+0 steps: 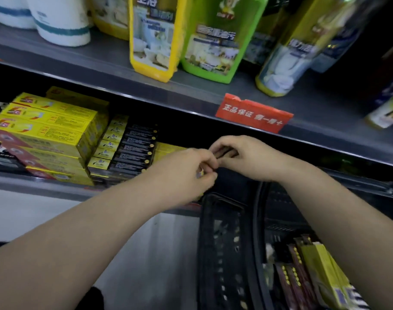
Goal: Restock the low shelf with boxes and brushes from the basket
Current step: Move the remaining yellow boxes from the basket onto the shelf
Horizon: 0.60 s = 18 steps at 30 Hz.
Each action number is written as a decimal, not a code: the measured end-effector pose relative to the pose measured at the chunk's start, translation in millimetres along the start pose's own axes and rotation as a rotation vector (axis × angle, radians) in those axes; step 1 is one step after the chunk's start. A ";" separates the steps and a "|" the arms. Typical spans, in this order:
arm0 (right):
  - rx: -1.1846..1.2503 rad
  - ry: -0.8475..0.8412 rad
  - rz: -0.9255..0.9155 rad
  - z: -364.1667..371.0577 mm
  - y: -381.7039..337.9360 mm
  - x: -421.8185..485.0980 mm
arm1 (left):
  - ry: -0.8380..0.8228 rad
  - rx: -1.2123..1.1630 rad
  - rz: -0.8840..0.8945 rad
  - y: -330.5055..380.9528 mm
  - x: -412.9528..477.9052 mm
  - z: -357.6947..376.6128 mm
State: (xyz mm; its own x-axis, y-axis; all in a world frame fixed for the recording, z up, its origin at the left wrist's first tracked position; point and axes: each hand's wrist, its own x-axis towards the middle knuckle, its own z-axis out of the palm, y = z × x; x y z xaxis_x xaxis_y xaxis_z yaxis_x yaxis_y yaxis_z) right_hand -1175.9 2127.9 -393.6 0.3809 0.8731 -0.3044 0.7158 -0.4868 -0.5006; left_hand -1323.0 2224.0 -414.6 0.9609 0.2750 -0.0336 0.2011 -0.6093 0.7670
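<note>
My right hand [247,157] grips a dark, narrow item [223,152] in front of the low shelf [34,182]; blur hides what it is. My left hand [186,168] meets it from the left, with its fingers curled and pinching the item's near end. On the low shelf stand stacks of yellow boxes [45,128] and a stack of black-and-yellow boxes [124,151]. The black basket [222,242] stands at the lower right, below my right forearm. It holds several dark and yellow boxes [314,271].
The upper shelf [191,90] overhangs the low one and carries yellow and green bottles [209,39], white rolls [61,21] and a red price tag [253,115] on its edge. Grey floor shows at the lower left.
</note>
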 end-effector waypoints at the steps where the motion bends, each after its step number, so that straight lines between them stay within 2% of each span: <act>1: 0.067 0.034 -0.001 -7.1 7.1 -25.9 | -0.020 0.017 0.056 14.3 -1.2 6.9; 5: 0.421 0.084 0.084 -20.0 49.6 -105.5 | -0.140 0.002 0.260 59.4 -7.6 36.2; 7: 0.546 0.087 0.216 -16.9 86.9 -140.0 | -0.208 0.002 0.318 79.4 -5.8 59.0; 9: 0.573 0.113 0.400 -5.6 130.4 -171.4 | -0.277 0.027 0.332 94.7 -1.6 84.9; 12: 0.501 0.101 0.658 21.4 193.1 -211.7 | -0.376 0.062 0.299 104.1 2.0 121.0; 14: 0.378 0.035 0.776 41.7 231.7 -231.0 | -0.408 0.103 0.272 103.2 3.0 136.9; 18: -0.043 -0.255 0.975 81.8 290.6 -245.4 | -0.398 0.121 0.254 97.7 9.2 145.9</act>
State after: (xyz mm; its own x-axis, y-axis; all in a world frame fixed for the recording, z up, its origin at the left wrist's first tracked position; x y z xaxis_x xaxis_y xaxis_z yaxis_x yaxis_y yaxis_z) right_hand -1109.1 1769.9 -530.7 0.6783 0.0602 -0.7323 0.1810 -0.9796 0.0872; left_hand -1266.7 2058.5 -433.5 0.9760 -0.1849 -0.1151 -0.0514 -0.7090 0.7034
